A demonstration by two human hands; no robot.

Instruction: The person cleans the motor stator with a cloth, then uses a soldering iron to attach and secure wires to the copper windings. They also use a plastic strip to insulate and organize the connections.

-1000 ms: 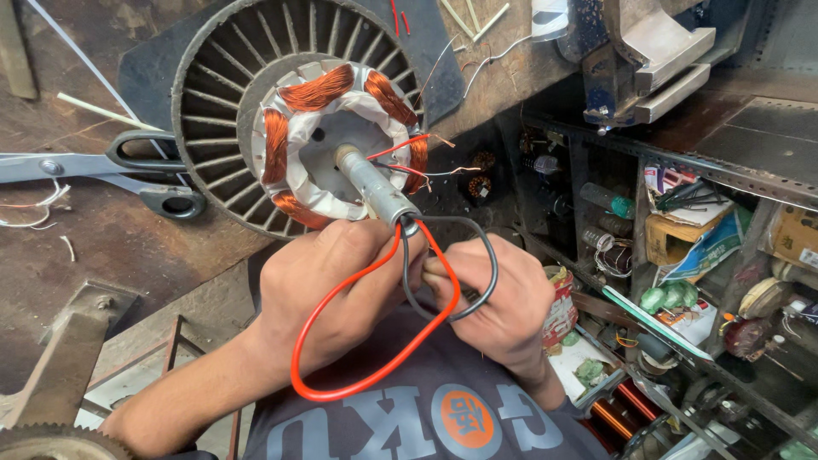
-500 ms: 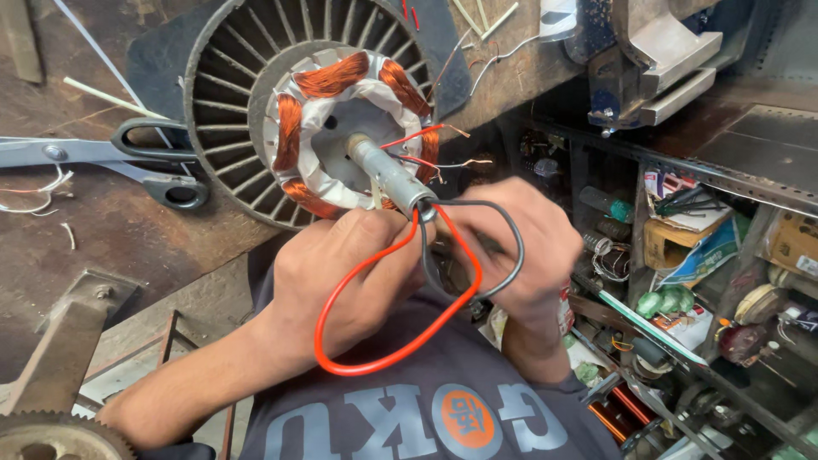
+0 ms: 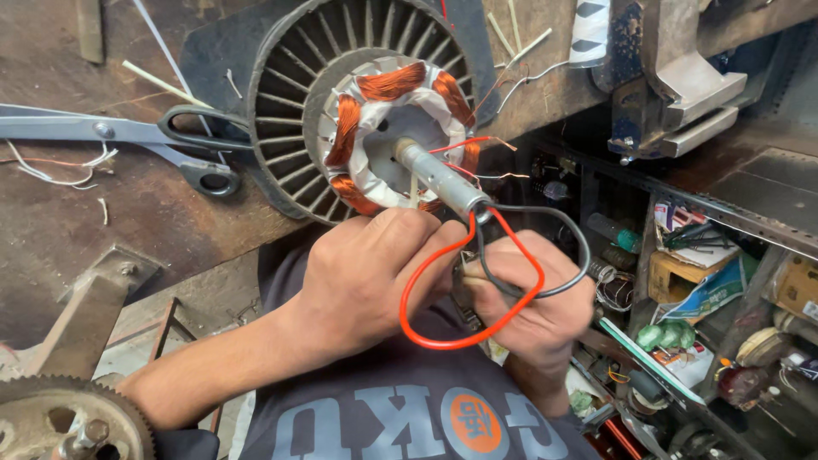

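Red wire loop between fingers of left hand and right hand.

Red wire looped, grey wire, apparently entering shaft

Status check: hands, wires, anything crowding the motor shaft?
Left hand and right hand pinching red wire and grey wire at shaft. Scissors clear, on bench.
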